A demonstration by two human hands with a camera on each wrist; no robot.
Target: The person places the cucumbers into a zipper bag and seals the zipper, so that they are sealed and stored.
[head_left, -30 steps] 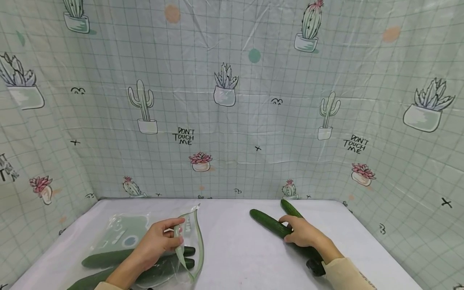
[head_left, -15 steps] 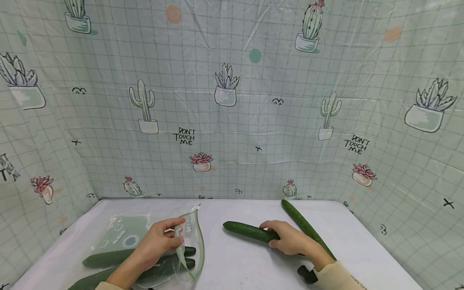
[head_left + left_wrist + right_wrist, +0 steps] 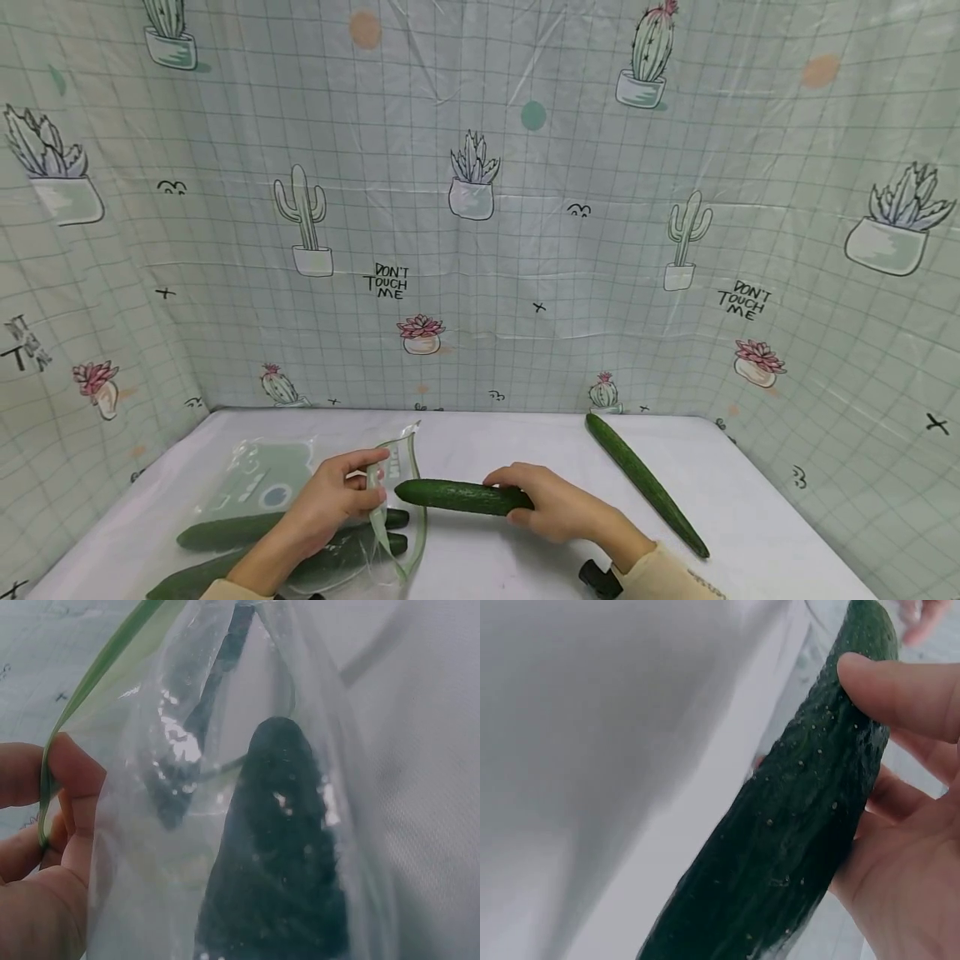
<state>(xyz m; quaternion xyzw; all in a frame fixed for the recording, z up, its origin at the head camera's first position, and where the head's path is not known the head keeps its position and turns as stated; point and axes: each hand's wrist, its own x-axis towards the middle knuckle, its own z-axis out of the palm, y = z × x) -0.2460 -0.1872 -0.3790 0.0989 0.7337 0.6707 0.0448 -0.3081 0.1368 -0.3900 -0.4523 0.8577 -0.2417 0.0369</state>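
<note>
My left hand (image 3: 330,492) pinches the green-edged mouth of a clear zip bag (image 3: 408,546) and holds it up. Two cucumbers lie inside the bag, seen through the plastic; the dark end of one cucumber (image 3: 281,840) fills the middle of the left wrist view. My right hand (image 3: 558,504) grips a dark green cucumber (image 3: 457,496) between thumb and fingers, above the table. This cucumber points left, and its tip overlaps the bag's opening in the head view. Bumpy skin shows on the same cucumber (image 3: 780,817) in the right wrist view, the thumb pressed along its side.
Another cucumber (image 3: 645,483) lies slanted on the right of the white-covered table (image 3: 480,442). A pale green printed panel (image 3: 262,471) shows on the bag's far part. Behind the table hangs a cactus-print curtain (image 3: 480,258).
My right hand has lifted its cucumber from beside the other one and carried it left to the bag's mouth, turning it nearly level. The left hand keeps its hold on the bag.
</note>
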